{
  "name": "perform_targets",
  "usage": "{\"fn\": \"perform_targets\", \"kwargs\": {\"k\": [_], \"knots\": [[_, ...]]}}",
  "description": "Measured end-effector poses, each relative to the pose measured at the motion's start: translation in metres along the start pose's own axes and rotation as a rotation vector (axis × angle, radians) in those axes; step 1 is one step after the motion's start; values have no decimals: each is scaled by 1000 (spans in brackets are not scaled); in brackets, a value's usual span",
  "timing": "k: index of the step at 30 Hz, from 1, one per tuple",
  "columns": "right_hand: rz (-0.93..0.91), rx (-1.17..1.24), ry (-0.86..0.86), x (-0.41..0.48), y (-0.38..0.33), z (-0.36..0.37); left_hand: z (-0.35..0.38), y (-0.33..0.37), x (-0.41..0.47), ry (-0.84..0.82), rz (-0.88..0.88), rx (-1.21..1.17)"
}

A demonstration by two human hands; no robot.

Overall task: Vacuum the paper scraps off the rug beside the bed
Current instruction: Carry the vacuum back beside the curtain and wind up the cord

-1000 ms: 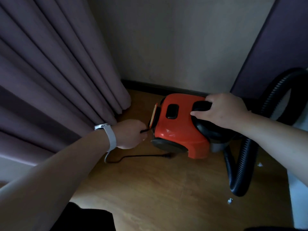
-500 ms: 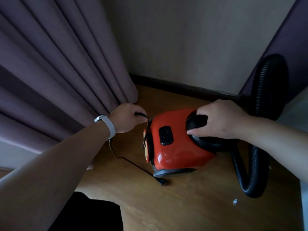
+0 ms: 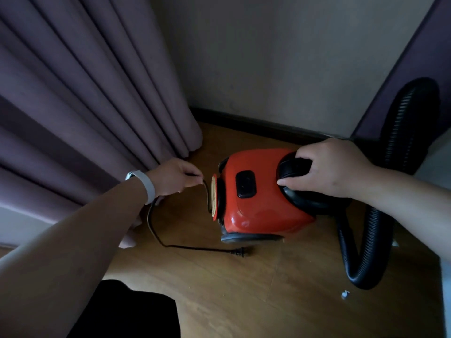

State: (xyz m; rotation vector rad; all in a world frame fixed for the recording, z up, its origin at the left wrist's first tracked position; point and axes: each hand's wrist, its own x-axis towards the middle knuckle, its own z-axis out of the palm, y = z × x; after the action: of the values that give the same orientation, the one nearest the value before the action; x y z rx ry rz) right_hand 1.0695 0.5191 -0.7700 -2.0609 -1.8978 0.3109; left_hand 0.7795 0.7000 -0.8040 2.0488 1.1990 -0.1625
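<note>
A red canister vacuum (image 3: 258, 193) stands on the wooden floor (image 3: 244, 289) near the wall corner. My right hand (image 3: 329, 167) grips its black handle (image 3: 295, 167) from above. My left hand (image 3: 175, 178) pinches the black power cord (image 3: 156, 230) just left of the vacuum's rear end. The cord loops down across the floor and ends in a plug (image 3: 240, 252) lying in front of the vacuum. A black ribbed hose (image 3: 373, 252) curves from the vacuum's right side down and up. A small white paper scrap (image 3: 344, 294) lies on the floor at lower right.
Purple curtains (image 3: 85, 93) hang at the left, reaching the floor. A beige wall with a dark skirting board (image 3: 256, 121) closes the back. A pale edge (image 3: 445, 289) runs along the right border. My dark-clothed leg (image 3: 127, 311) shows at the bottom.
The vacuum has turned so its rear faces left. My left hand has drawn out more cord toward the curtains, and the plug now lies in front of the vacuum.
</note>
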Motion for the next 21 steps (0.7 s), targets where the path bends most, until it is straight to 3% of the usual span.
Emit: {"fn": "perform_targets", "kwargs": {"k": [4,9,21], "knots": [[69,-31,66,2,7,3,3,14,-12,-291,-2,162],[134,-50,98,2,6,1,14,32,-11,-443,85,260],[30,8,-5,0,0,-3,20,41,-7,-286,238,188]]}}
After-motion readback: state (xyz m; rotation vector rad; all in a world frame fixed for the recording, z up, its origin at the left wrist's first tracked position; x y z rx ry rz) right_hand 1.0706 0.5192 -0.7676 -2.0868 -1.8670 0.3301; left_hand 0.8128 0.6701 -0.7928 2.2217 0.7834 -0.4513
